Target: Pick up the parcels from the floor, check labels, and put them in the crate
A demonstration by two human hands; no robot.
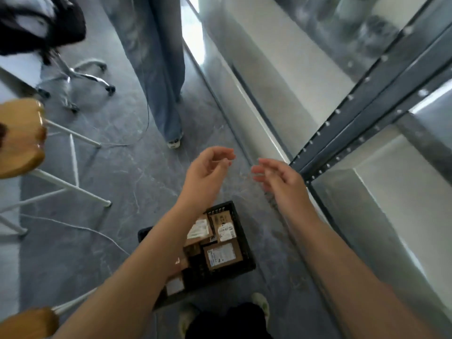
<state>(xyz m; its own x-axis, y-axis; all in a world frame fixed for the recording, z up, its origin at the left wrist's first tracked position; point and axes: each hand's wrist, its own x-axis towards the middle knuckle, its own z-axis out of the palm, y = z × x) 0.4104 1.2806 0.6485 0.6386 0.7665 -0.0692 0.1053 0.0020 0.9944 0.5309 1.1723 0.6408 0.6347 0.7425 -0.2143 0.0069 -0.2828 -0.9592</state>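
Observation:
A black plastic crate (247,245) stands on the grey floor just in front of my feet. It holds several brown cardboard parcels (223,255) with white labels facing up. My left forearm crosses over the crate's left part and hides some of it. My left hand (208,168) and my right hand (278,177) are raised above the floor beyond the crate, facing each other with fingers loosely curled and apart. Neither hand holds a parcel. No parcel shows on the bare floor.
Another person's legs in wide jeans (166,77) stand ahead. Metal shelving (367,104) runs along the right. Wooden stools (22,138) on white legs and an office chair base (80,77) stand at the left. A thin cable (102,234) lies on the floor.

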